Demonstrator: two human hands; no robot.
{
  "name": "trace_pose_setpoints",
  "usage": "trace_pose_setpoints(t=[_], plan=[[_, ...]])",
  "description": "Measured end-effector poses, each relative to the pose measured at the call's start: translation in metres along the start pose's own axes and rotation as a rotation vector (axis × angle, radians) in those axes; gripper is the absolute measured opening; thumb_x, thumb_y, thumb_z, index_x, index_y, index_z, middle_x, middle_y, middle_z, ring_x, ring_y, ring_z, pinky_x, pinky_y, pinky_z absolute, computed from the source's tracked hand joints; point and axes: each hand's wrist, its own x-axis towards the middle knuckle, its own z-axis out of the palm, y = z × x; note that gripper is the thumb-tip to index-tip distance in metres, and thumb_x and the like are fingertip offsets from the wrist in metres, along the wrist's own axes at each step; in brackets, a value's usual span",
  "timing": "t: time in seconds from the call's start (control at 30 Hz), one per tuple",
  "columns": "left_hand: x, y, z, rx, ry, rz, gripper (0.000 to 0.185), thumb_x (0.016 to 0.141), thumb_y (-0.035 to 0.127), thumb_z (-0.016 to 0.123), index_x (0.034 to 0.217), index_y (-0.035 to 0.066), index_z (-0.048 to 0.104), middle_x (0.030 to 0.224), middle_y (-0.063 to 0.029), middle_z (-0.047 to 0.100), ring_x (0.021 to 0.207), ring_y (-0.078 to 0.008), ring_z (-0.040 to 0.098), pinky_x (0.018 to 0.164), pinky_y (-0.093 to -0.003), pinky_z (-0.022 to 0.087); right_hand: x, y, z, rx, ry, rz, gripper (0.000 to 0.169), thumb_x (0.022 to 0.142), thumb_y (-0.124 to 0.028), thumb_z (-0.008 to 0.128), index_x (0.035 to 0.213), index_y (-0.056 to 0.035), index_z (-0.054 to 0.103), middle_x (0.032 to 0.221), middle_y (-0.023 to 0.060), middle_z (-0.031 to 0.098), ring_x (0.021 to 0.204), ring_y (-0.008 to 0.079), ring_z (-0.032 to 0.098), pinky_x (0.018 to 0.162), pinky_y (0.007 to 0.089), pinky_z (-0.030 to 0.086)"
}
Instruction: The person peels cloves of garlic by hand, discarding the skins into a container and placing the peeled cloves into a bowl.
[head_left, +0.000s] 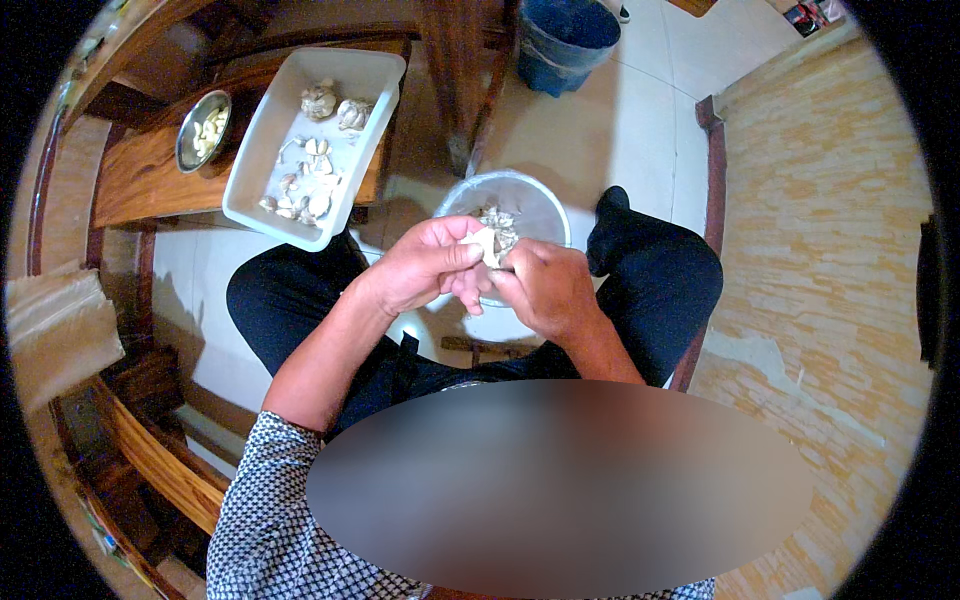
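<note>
My left hand pinches a pale garlic clove between thumb and fingers, above a clear plastic bin. Curled against the clove's right side is my right hand; its fingers hide whatever lies inside them. Papery garlic skins show within the bin, beyond my fingertips. To the left, a white plastic tray holds two garlic bulbs and several loose cloves. A metal bowl beside it contains several peeled cloves.
The tray and bowl rest on a wooden bench, the tray overhanging its near edge. A dark blue bucket stands on the tiled floor ahead. A patterned wall closes the right side. Cardboard sits at far left.
</note>
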Motion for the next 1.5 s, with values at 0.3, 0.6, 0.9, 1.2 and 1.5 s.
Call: trace_pose_setpoints(t=[0.3, 0.6, 0.9, 1.2, 1.5], plan=[[0.008, -0.003, -0.014, 0.046, 0.107, 0.129, 0.025, 0.090, 0.025, 0.053, 0.100, 0.002, 0.057, 0.073, -0.0029, 0.056, 0.060, -0.0115, 0.055, 0.056, -0.0298, 0.054, -0.002, 0.008, 0.007, 0.088, 0.124, 0.206, 0.026, 0.078, -0.025, 0.061, 0.084, -0.0005, 0.056, 0.082, 0.0187, 0.060, 0.074, 0.0368, 0.060, 0.066, 0.0448, 0.047], [0.009, -0.002, 0.004, 0.333, 0.321, 0.081, 0.028, 0.092, 0.020, 0.049, 0.109, -0.001, 0.055, 0.074, -0.0039, 0.057, 0.054, -0.0112, 0.054, 0.056, -0.0297, 0.054, -0.002, 0.009, 0.010, 0.216, 0.159, 0.235, 0.024, 0.079, -0.019, 0.059, 0.094, -0.0008, 0.056, 0.088, 0.0214, 0.060, 0.080, 0.0376, 0.060, 0.071, 0.0439, 0.047], [0.007, -0.002, -0.001, 0.042, 0.038, -0.028, 0.026, 0.091, 0.019, 0.051, 0.105, -0.003, 0.055, 0.069, -0.0024, 0.051, 0.051, -0.0096, 0.048, 0.053, -0.0315, 0.055, 0.003, 0.010, 0.011, 0.349, 0.255, 0.103, 0.027, 0.080, -0.019, 0.062, 0.101, -0.0027, 0.061, 0.095, 0.0165, 0.063, 0.089, 0.0327, 0.061, 0.078, 0.0380, 0.048], [0.008, -0.003, 0.003, 0.183, 0.149, 0.086, 0.018, 0.087, 0.012, 0.058, 0.100, 0.000, 0.056, 0.079, -0.0041, 0.058, 0.061, -0.0100, 0.054, 0.058, -0.0306, 0.055, 0.002, 0.008, 0.009, 0.331, 0.252, 0.099, 0.025, 0.079, -0.018, 0.063, 0.099, -0.0040, 0.061, 0.092, 0.0160, 0.062, 0.085, 0.0320, 0.062, 0.075, 0.0384, 0.048], [0.008, -0.007, 0.000, 0.460, 0.197, 0.272, 0.019, 0.085, 0.006, 0.060, 0.101, -0.001, 0.054, 0.084, -0.0071, 0.062, 0.065, -0.0127, 0.061, 0.060, -0.0290, 0.056, 0.002, 0.007, 0.012, 0.341, 0.289, 0.183, 0.022, 0.078, -0.018, 0.064, 0.094, -0.0024, 0.061, 0.089, 0.0168, 0.062, 0.082, 0.0329, 0.061, 0.073, 0.0390, 0.048]])
